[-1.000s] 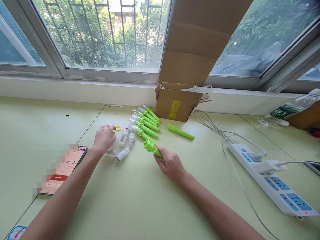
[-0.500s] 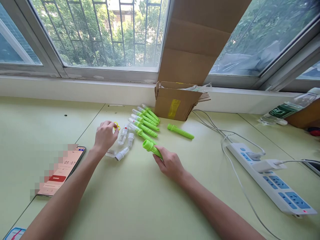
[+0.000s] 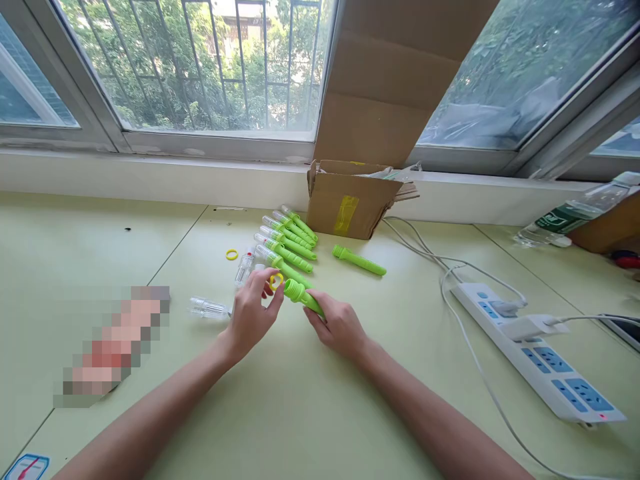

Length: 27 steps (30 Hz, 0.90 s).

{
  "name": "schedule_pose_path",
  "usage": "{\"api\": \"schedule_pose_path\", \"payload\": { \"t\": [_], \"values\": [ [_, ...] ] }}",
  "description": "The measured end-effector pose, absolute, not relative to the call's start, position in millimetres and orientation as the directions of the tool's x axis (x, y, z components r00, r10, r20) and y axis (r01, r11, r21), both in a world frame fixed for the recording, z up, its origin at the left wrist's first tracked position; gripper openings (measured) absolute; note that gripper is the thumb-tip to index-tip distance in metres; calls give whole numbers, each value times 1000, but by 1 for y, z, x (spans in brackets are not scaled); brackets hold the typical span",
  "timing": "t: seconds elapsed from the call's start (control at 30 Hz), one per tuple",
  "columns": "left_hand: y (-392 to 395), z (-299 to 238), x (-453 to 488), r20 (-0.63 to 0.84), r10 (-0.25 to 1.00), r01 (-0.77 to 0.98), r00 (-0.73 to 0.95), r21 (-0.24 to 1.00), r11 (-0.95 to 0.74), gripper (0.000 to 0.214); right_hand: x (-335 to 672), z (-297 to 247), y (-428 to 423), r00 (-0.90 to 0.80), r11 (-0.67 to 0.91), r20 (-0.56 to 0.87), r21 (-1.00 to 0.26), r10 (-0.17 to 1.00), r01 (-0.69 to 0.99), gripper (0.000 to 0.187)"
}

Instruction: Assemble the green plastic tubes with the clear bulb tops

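Observation:
Between the thumb and fingers of my left hand [image 3: 254,310] is a small yellow ring [image 3: 275,281]. It is held close to the threaded mouth of a bright green plastic handle [image 3: 300,293]. My right hand [image 3: 341,325] grips that handle by its lower body, threaded end pointing left. A second yellow ring [image 3: 231,255] lies on the table beyond my left hand. Clear plastic tubes, one [image 3: 209,308] left of my wrist and another [image 3: 245,268] behind my fingers, lie nearby; my left hand partly hides this group.
Several green handles with clear tips [image 3: 287,257] lie in a row behind my hands. A loose green handle [image 3: 359,260] lies before a cardboard box [image 3: 355,207]. To the right are a power strip [image 3: 540,360] with cables and a water bottle [image 3: 570,217]. A blurred phone [image 3: 113,353] lies left.
My left hand has moved right and toward me, bringing the yellow ring to the green handle's mouth. A second ring and a clear tube now show. My right hand stays about where it was.

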<state>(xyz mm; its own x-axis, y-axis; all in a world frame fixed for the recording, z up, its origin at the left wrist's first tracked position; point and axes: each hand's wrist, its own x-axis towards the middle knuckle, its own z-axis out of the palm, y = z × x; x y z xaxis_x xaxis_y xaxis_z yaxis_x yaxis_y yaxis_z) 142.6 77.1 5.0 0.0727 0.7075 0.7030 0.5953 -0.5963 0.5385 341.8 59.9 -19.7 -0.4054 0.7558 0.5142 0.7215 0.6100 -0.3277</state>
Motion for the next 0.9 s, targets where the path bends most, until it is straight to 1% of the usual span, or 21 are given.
{"api": "schedule_pose_path", "payload": {
  "t": [0.07, 0.17, 0.23, 0.3, 0.37, 0.43, 0.53, 0.63, 0.77, 0.9],
  "values": [
    [76, 3, 145, 621, 783, 517, 37, 658, -547, 23, 342, -20, 60, -401, 612, 514, -347, 758, 711, 26],
    [76, 5, 147, 457, 889, 329, -5, 841, -430, 24, 342, -19, 59, -399, 614, 514, -364, 759, 700, 26],
    [76, 7, 148, 343, 939, 192, -12, 922, -335, 22, 342, -19, 59, -398, 613, 512, -368, 762, 699, 25],
    [75, 8, 148, 253, 967, 107, -1, 962, -252, 22, 342, -18, 59, -400, 610, 503, -375, 766, 698, 24],
    [74, 8, 147, 206, 979, 82, 11, 975, -206, 25, 343, -17, 59, -412, 612, 490, -373, 769, 697, 24],
    [74, 8, 146, 194, 981, 95, 15, 976, -195, 25, 345, -16, 60, -441, 629, 484, -348, 756, 696, 24],
    [75, 6, 144, 210, 978, 161, -5, 965, -206, 21, 348, -15, 61, -480, 658, 488, -305, 729, 689, 24],
    [75, 5, 142, 246, 969, 253, 1, 938, -239, 18, 349, -15, 62, -496, 674, 495, -293, 713, 678, 23],
    [74, 3, 142, 310, 944, 321, 117, 887, -331, 16, 350, -17, 63, -503, 677, 500, -263, 705, 688, 23],
    [72, 3, 142, 322, 923, 279, 213, 885, -373, 19, 352, -18, 65, -519, 665, 486, -192, 703, 722, 25]
  ]
}}
